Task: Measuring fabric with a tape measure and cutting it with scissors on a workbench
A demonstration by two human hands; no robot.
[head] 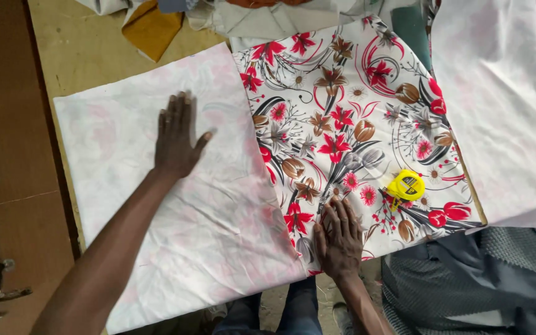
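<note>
Head view looks down on a floral cloth (pixel 348 124), printed with red and brown flowers, spread on a wooden bench (pixel 88 49). Left of the floral cloth, touching its edge, lies a pale pink cloth (pixel 212 229). Left hand (pixel 177 138) rests open and flat on the pale pink cloth, fingers spread, gripping nothing. Right hand (pixel 339 236) presses open and flat on the near edge of the floral cloth. A yellow tape measure (pixel 406 185) sits on the floral cloth, near the right hand. A mustard fabric scrap (pixel 151 28) lies beyond the floral cloth's far left corner.
</note>
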